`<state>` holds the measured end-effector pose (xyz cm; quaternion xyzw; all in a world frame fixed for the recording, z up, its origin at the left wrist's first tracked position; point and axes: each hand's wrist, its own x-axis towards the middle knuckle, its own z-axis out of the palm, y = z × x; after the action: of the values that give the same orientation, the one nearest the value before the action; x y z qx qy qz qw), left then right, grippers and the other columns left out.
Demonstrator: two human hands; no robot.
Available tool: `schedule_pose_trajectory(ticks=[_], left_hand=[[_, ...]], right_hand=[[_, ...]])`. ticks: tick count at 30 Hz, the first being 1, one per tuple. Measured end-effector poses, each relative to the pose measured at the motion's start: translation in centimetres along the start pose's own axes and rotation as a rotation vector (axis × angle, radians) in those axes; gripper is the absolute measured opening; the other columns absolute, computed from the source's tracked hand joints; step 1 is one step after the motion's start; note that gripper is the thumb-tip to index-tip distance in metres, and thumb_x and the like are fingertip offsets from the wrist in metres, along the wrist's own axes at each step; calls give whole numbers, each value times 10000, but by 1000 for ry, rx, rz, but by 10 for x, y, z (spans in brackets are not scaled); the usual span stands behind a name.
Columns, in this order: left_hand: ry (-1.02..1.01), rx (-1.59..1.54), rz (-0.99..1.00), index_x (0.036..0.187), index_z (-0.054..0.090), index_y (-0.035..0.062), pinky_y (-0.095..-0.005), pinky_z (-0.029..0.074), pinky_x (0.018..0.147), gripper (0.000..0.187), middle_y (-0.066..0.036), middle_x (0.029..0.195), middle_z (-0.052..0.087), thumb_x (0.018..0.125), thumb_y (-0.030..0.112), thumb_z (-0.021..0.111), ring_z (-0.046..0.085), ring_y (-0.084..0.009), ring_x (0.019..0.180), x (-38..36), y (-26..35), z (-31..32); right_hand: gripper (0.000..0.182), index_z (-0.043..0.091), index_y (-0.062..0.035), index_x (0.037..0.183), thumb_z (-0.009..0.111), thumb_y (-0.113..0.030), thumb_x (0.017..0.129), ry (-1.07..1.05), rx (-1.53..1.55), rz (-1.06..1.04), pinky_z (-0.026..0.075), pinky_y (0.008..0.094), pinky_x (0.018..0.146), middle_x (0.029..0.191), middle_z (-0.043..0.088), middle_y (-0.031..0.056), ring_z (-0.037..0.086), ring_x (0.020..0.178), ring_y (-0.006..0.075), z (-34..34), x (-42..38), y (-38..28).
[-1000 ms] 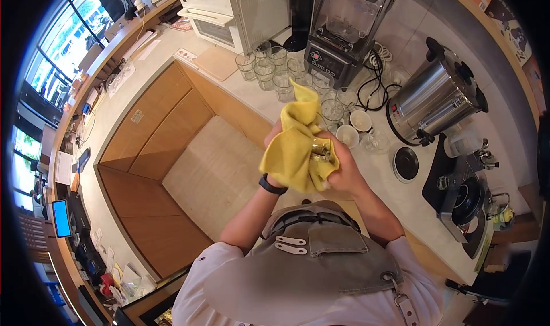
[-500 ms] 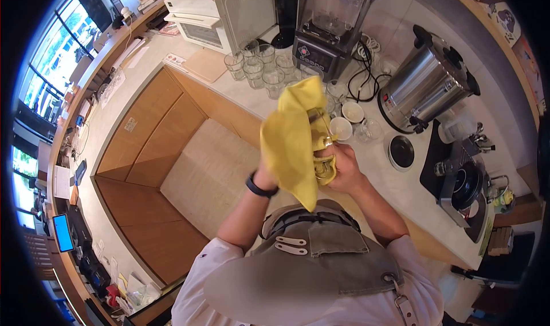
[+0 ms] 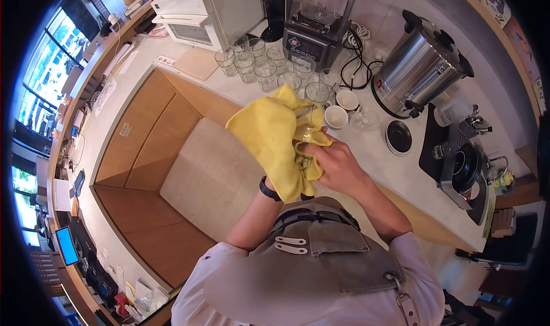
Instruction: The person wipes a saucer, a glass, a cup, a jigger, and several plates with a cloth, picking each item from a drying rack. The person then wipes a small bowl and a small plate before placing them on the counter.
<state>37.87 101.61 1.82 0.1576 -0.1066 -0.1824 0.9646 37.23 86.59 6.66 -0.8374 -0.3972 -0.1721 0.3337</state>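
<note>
A yellow cloth (image 3: 260, 128) is bunched up in front of my apron, raised over the counter's inner edge. Wrapped partly in its folds is a clear drinking glass (image 3: 306, 133), and only a piece of it shows. My right hand (image 3: 338, 163) closes on the cloth at the glass, thumb and fingers pressed in against the folds. The cloth drapes over my left hand (image 3: 270, 182), leaving little more than the wrist with a black band in sight; its fingers are hidden.
Several clear glasses (image 3: 265, 72) stand on the counter beyond the cloth. Nearby are two white cups (image 3: 336, 117), a round dark-topped dish (image 3: 398, 137), a blender (image 3: 314, 40) and a steel urn (image 3: 421, 65). A white oven (image 3: 200, 20) sits at the back left.
The cloth has swung left and spread out flatter, and both hands have turned with it. More of the glass shows beside my right fingers.
</note>
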Motion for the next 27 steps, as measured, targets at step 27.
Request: schedule_pose_trajectory(ticks=[27], left_hand=[[-222,842,179,1438,427,43,-378,425,1064,496,-119,1383,531,992,172,601,532,-239,1249,-40,-46,-44]], right_hand=[[359,547,56,1299,621,-43,962,793,641,526,511,309,897,1112,696,133,647,1003,160,53,-44,-54]])
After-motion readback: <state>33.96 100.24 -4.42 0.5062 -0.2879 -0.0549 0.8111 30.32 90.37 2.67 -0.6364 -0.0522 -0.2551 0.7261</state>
